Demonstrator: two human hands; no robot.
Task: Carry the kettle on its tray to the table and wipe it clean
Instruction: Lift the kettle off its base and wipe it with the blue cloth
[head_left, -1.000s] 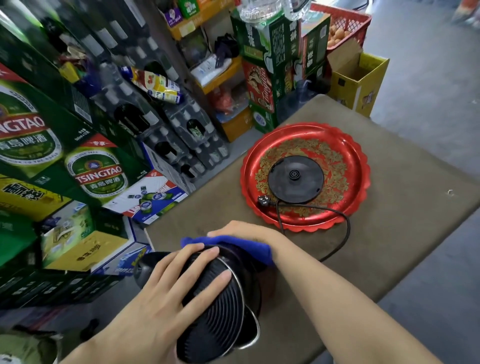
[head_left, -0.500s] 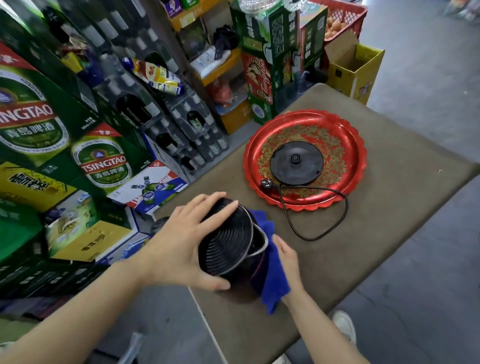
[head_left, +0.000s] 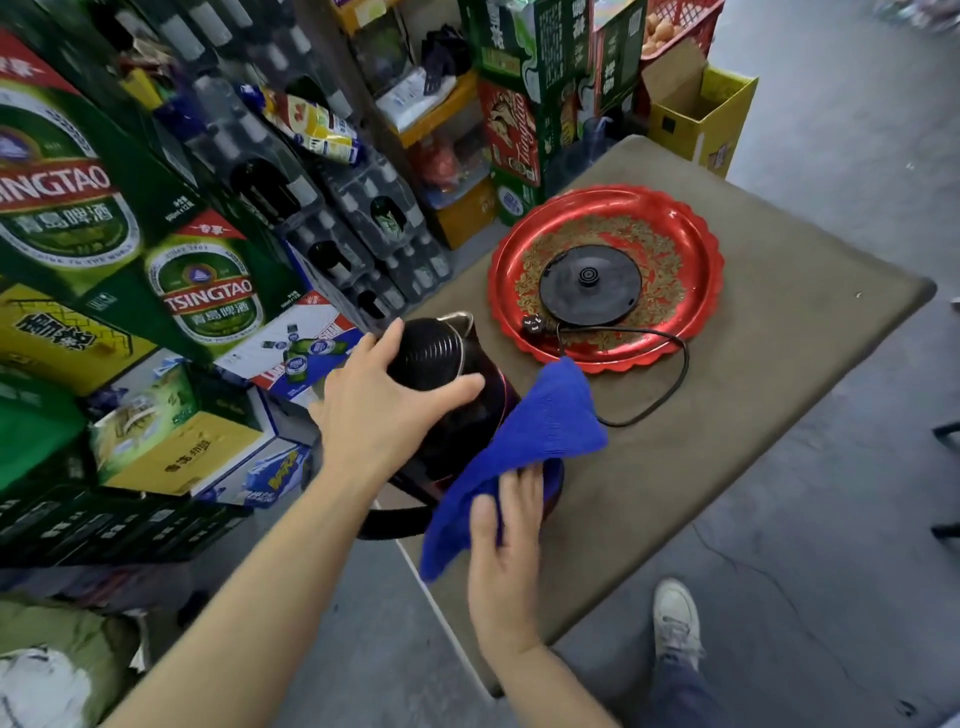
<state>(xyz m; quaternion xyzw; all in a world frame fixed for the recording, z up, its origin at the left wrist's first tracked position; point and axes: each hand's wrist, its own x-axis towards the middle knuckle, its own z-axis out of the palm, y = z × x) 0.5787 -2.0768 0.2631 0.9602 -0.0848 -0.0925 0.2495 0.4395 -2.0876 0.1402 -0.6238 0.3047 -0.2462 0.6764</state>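
Both hands (head_left: 384, 410) on kettle (head_left: 447, 384), cloth (head_left: 524, 441).

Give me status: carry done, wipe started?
Carry looks done: red tray with the kettle base sits on the table. Wiping underway: left hand steadies the tilted kettle, right hand presses the blue cloth on it. How much wiping remains is unclear.

I see the olive-brown cloth-covered table (head_left: 753, 415) bearing a scalloped red metal tray (head_left: 696, 322) beyond my hands, and seemingly the black kettle (head_left: 457, 415).
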